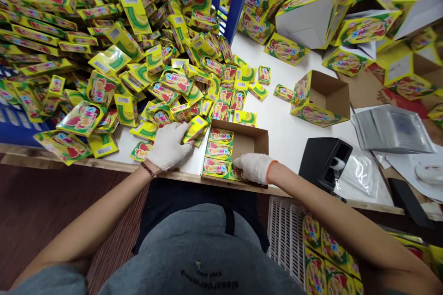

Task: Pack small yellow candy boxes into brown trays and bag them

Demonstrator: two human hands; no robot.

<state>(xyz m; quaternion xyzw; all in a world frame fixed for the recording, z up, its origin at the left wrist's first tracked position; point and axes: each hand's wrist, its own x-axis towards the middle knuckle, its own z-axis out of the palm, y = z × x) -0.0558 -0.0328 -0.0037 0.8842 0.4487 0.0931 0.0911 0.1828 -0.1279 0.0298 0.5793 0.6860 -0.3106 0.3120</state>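
Note:
My left hand (169,146), in a white knitted glove, is at the table's front edge by the heap. Its thumb and fingers close around the near end of a small yellow candy box (197,127). In front of me stands an open cardboard display box (261,137), with several small TWINS boxes (218,151) in a column along its left side. My gloved right hand (255,168) reaches into this display box, fingers closed on another small TWINS box (235,173) at the near side. The fingers hide most of that one.
A heap of small boxes (138,69) spills from a blue plastic crate (238,0). An open display box (320,99) stands right, more behind it. A black tape dispenser (318,161) and a stack of clear plastic sleeves (392,129) are nearby. Below is a white basket (285,235).

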